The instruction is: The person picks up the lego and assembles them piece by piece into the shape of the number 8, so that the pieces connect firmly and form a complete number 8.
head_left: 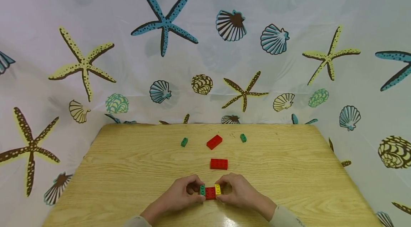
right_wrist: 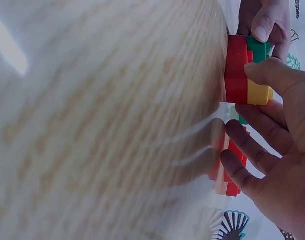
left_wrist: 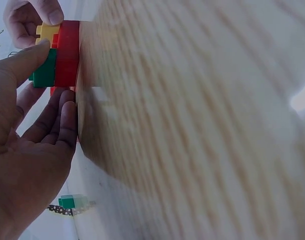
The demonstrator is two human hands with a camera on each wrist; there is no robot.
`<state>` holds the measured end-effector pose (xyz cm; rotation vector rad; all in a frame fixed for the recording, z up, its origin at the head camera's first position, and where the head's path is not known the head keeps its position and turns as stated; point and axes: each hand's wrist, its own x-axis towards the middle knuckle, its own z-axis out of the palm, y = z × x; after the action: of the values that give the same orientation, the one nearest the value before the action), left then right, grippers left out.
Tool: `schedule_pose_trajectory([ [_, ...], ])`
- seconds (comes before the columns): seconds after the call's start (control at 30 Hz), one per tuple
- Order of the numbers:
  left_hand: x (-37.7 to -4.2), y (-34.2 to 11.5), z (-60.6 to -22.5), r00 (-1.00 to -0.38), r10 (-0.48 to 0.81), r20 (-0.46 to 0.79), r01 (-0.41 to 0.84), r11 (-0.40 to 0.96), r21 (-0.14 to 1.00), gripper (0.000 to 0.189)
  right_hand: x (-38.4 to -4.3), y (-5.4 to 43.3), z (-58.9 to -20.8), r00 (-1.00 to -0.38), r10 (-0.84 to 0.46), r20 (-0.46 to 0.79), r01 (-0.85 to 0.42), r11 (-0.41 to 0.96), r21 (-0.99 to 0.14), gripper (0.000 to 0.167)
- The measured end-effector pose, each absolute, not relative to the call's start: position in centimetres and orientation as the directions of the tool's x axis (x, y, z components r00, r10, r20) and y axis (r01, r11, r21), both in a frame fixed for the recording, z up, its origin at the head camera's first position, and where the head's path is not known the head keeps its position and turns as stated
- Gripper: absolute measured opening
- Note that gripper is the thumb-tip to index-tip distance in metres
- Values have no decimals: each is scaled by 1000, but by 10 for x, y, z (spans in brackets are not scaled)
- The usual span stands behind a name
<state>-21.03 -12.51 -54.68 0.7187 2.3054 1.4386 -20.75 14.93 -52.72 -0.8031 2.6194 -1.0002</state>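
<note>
A red toy brick (head_left: 210,193) lies on the wooden table near its front edge. A small green brick (left_wrist: 45,72) sits on its left end, a small yellow brick (right_wrist: 259,91) on its right end. My left hand (head_left: 183,192) pinches the green brick between thumb and index finger. From the other side, my right hand (head_left: 240,192) pinches the yellow one in the same way. Bare red studs show between the two small bricks in the head view. The right hand's other fingers are spread beside the stack in the right wrist view.
Straight beyond the hands lies another red brick (head_left: 219,164). Farther back, a tilted red brick (head_left: 214,142) lies between two small green bricks, one left (head_left: 184,142) and one right (head_left: 243,137). A patterned cloth (head_left: 205,59) hangs behind the table (head_left: 128,162).
</note>
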Motion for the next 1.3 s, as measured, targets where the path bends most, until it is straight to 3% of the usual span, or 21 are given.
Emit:
schedule_pose_trajectory([
  [0.67, -211, -126, -552, -824, 567, -24, 234, 378, 896, 25, -208, 154, -534, -820, -573, -8, -417, 606, -678, 38],
  [1.3, -213, -127, -550, -828, 557, -64, 213, 418, 883, 27, -224, 176, -531, -881, -473, 16, -356, 638, -683, 37],
])
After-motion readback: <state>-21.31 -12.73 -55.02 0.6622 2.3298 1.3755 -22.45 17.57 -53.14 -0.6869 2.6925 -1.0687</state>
